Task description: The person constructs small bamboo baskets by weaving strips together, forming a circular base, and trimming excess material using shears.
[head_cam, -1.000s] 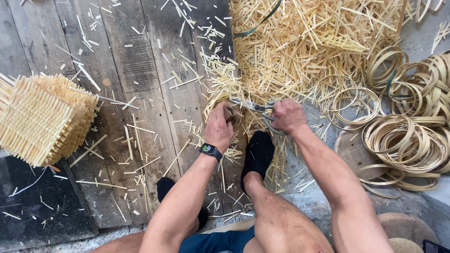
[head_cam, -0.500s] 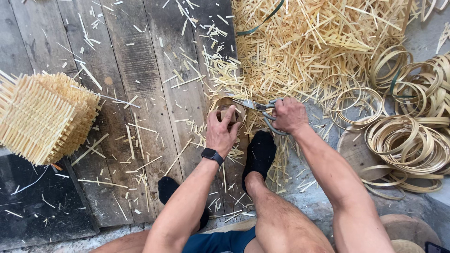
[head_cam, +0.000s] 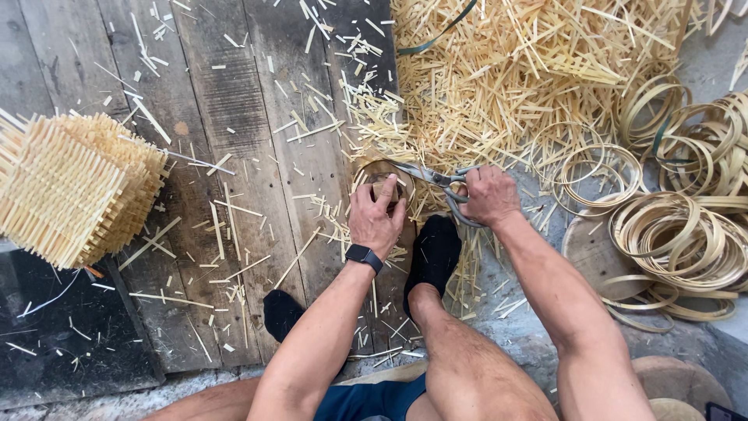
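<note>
- Stack of woven bamboo mats (head_cam: 74, 187) at far left on the plank floor (head_cam: 226, 101).
- Left hand (head_cam: 376, 218) grips a small bamboo ring (head_cam: 382, 175).
- Right hand (head_cam: 488, 195) clasps scissors (head_cam: 436, 181), blades at the ring.
- Coiled bamboo hoops (head_cam: 670, 242) at right.

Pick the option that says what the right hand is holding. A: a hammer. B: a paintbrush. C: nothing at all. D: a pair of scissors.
D: the right hand grips the handles of a pair of scissors, whose blades point toward the small bamboo ring that the left hand holds.
</note>
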